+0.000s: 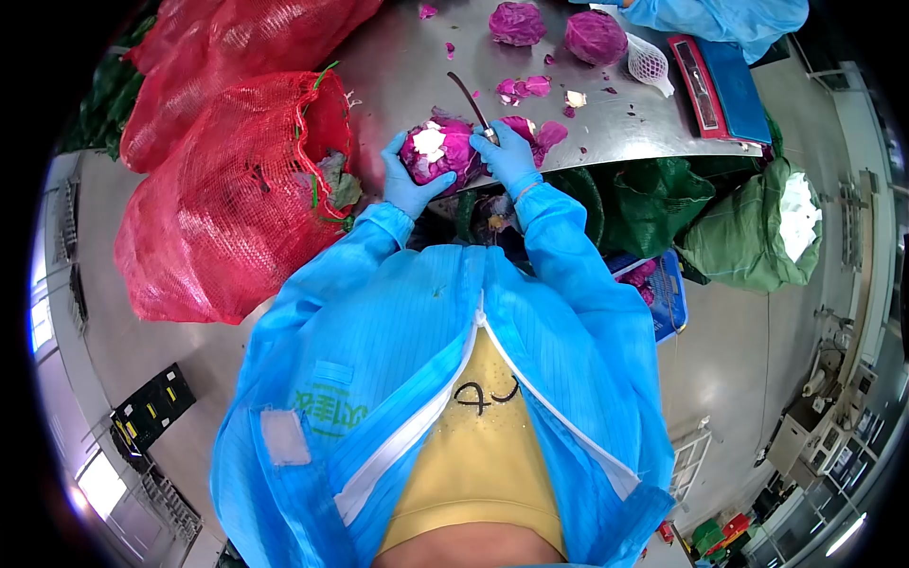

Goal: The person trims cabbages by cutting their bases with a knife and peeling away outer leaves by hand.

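Note:
My left hand (pixel 409 182), in a blue glove, is wrapped round the left side of a red cabbage (pixel 456 153) at the table's near edge. A pale cut patch shows on the cabbage's top. My right hand (pixel 509 156), gloved too, is closed on a knife (pixel 464 92) beside the cabbage's right side. Its thin, dark, curved blade points up and away from me; the handle is mostly hidden in my fingers. Loose purple leaves (pixel 547 138) lie just right of that hand.
Red mesh sacks (pixel 222 204) stand on the left. Two more cabbages (pixel 517 24) and leaf scraps lie on the metal table (pixel 398 66). A red-and-blue box (pixel 721 90) is at right, near another person's blue sleeve (pixel 720 21). Green sacks (pixel 757 232) and a blue crate (pixel 670 295) stand below.

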`<state>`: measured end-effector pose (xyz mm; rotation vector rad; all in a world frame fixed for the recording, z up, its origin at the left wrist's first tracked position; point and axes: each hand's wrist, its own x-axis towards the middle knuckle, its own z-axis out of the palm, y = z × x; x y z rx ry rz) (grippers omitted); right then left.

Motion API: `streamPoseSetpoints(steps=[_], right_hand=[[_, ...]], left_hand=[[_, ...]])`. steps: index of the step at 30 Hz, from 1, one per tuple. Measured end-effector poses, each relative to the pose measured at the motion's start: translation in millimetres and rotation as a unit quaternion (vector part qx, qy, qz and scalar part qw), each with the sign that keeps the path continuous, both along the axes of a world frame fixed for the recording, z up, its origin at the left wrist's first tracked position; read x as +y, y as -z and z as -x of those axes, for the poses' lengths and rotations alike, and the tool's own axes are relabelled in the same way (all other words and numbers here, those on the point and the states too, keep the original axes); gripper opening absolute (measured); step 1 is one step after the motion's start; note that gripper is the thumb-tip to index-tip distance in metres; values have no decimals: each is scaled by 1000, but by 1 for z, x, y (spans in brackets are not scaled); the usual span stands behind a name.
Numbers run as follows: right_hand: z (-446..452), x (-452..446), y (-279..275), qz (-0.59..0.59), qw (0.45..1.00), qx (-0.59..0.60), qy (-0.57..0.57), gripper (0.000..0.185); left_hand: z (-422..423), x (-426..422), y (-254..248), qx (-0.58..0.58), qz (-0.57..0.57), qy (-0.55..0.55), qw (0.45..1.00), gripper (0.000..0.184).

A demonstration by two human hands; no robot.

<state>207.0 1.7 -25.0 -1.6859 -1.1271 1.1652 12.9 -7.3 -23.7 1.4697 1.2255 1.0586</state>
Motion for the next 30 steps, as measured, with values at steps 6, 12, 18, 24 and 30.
streamPoseSetpoints(steps=[6,12,18,24,30], right_hand=[[-1,-11,-13,-60,985,-161,-3,26],[-38,-45,31,-40,952,-286,101,20],[7,-36,-25,-206,954,-121,180,43],[25,-19,1,-22,995,79,-56,78],[44,-38,-1,-148,987,-21,-54,73]], left_hand=[[0,0,6,-19,-3,3,1000,96],[6,17,15,-116,85,-78,986,94],[14,16,11,-194,160,-79,965,89],[18,-8,-39,-226,297,-83,924,98],[33,7,-8,-252,441,-140,850,88]])
